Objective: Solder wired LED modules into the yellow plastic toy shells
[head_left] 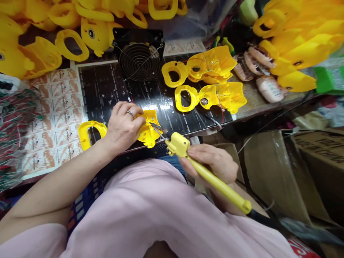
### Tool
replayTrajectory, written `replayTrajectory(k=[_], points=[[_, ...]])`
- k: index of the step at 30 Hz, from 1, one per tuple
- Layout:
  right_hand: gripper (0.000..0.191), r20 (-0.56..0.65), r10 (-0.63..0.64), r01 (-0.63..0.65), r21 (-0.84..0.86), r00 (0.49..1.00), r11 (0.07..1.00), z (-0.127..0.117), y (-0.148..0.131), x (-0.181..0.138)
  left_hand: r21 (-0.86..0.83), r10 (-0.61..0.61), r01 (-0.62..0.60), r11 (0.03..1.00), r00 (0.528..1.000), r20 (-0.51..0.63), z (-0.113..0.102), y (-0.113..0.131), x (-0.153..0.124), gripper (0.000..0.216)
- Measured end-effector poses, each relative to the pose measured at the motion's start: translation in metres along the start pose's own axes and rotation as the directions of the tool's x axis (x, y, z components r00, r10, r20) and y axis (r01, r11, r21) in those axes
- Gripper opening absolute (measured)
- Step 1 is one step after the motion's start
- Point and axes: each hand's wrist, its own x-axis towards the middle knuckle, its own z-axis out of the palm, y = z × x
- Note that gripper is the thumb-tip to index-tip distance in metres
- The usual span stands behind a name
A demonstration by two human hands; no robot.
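Observation:
My left hand (124, 126) is closed on a yellow plastic toy shell (148, 129) with a ring handle (88, 133), pressing it onto the black bench mat (107, 89) at the near edge. In my right hand (215, 163) I grip a yellow soldering iron (204, 172), fingers wrapped round its handle. Its metal tip (156, 127) touches the inside of the shell, right beside my left fingertips. A ring sits on one left finger.
A small black fan (139, 53) stands behind the shell. Several yellow shells with wires (212, 80) lie to the right, more heaps (40, 36) at the back. Pink parts (266, 82) lie far right. Wire bundles (13, 129) lie left. Cardboard boxes (309, 172) sit below right.

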Motion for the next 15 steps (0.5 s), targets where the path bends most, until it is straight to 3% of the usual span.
replayTrajectory(k=[6,15], points=[[0.017,0.033,-0.038,0.04,-0.074,0.999,0.996,0.008,-0.003,0.004,-0.052,-0.027,0.03,0.998,0.998,0.059,-0.006,0.003,0.001,0.025],[0.016,0.082,-0.089,0.093,-0.046,0.993,0.995,0.01,-0.004,0.007,0.021,-0.002,0.002,1.0,1.0,-0.003,0.003,-0.001,-0.002,0.022]])
